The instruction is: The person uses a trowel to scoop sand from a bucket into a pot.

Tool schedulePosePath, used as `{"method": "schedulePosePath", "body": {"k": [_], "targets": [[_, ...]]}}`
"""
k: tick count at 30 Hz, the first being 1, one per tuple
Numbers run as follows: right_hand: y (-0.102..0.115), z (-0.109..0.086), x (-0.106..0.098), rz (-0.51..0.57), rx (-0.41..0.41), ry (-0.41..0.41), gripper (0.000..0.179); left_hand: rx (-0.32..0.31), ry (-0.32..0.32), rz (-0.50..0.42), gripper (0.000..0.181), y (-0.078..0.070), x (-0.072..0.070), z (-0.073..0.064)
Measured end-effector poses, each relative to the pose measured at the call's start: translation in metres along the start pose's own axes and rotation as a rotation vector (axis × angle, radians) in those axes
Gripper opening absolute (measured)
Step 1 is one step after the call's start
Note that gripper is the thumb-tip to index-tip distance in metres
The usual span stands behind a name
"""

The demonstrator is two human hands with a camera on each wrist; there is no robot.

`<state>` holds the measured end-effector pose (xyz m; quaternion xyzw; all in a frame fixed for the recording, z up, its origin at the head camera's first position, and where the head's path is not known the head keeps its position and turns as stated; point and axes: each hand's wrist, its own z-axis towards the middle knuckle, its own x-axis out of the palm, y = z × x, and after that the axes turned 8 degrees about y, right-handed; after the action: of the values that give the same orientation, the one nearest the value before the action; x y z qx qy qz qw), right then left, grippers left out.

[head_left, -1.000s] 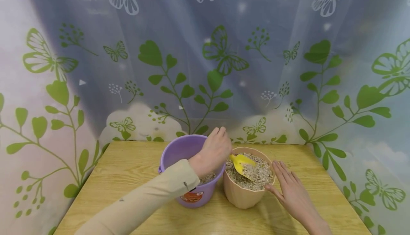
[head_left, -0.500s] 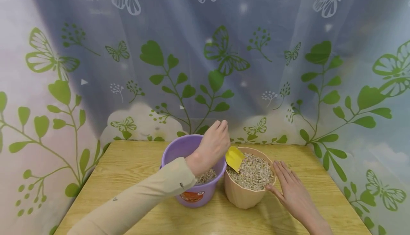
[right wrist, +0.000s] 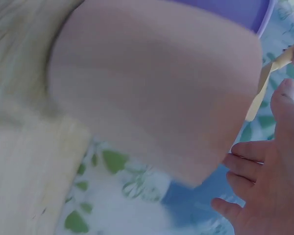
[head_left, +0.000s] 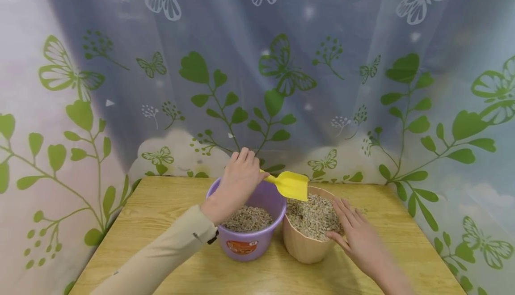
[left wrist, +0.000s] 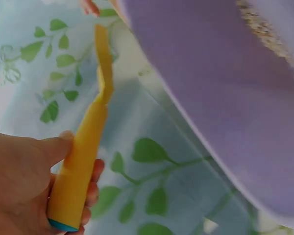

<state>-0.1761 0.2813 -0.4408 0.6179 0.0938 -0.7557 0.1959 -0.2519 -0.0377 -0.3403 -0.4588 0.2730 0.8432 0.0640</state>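
Note:
A yellow scoop (head_left: 293,186) is gripped by its thick handle in my left hand (head_left: 238,181); the left wrist view shows fingers and thumb wrapped round the handle (left wrist: 81,171). Its blade hangs over the gap between the two containers, reaching above the pot's left rim. Below my left hand stands a purple bucket (head_left: 249,237), with grainy gravel-like material (head_left: 250,219) in its bottom. To its right, a peach-coloured pot (head_left: 303,250) is filled nearly to the rim with the same grains (head_left: 318,217). My right hand (head_left: 360,237), fingers extended, rests at the pot's right rim.
Both containers stand close together on a wooden table (head_left: 169,214). Behind the table hangs a curtain (head_left: 225,85) printed with butterflies and leaves. A few crumbs lie to the right of the pot.
My left hand has lifted the scoop out of the pot's grains and moved left over the bucket. The blade, earlier loaded with grains, has turned over. My right hand stays at the pot.

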Motion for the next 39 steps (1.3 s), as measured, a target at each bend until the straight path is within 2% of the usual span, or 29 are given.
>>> {"method": "schedulePosePath", "body": {"k": [2, 5, 8, 12, 14, 16, 19, 21, 24, 27, 32, 39], "targets": [[0.011, 0.009, -0.001, -0.009, -0.037, -0.009, 0.079, -0.041, -0.032, -0.023, 0.046, 0.011, 0.006, -0.009], [0.025, 0.022, 0.001, -0.021, -0.101, -0.045, 0.079, -0.104, -0.018, -0.017, 0.046, 0.026, 0.013, -0.023], [0.037, 0.036, 0.006, 0.006, -0.156, -0.074, 0.079, -0.135, 0.049, 0.014, 0.047, 0.038, 0.016, -0.035], [0.051, 0.053, 0.014, 0.010, -0.228, -0.119, 0.080, -0.110, 0.097, 0.084, 0.047, 0.046, 0.022, -0.043], [0.057, 0.060, 0.017, -0.004, -0.244, -0.128, 0.085, -0.094, 0.118, 0.136, 0.047, 0.046, 0.025, -0.044], [0.064, 0.067, 0.021, -0.016, -0.240, -0.122, 0.090, -0.077, 0.158, 0.188, 0.039, 0.044, 0.027, -0.044], [0.071, 0.074, 0.025, -0.031, -0.236, -0.102, 0.093, -0.052, 0.292, 0.280, 0.031, 0.036, 0.027, -0.042], [0.075, 0.076, 0.026, -0.033, -0.233, -0.090, 0.094, -0.029, 0.420, 0.337, 0.026, 0.029, 0.024, -0.040], [0.078, 0.078, 0.028, -0.029, -0.232, -0.086, 0.094, 0.008, 0.603, 0.417, 0.033, 0.020, 0.021, -0.039], [0.078, 0.077, 0.029, -0.017, -0.239, -0.101, 0.093, 0.054, 0.711, 0.481, 0.039, 0.012, 0.022, -0.038], [0.076, 0.077, 0.033, -0.004, -0.266, -0.134, 0.092, 0.091, 0.722, 0.523, 0.035, 0.007, 0.030, -0.038], [0.075, 0.077, 0.035, 0.007, -0.280, -0.146, 0.093, 0.077, 0.677, 0.499, 0.027, 0.009, 0.045, -0.038]]}}
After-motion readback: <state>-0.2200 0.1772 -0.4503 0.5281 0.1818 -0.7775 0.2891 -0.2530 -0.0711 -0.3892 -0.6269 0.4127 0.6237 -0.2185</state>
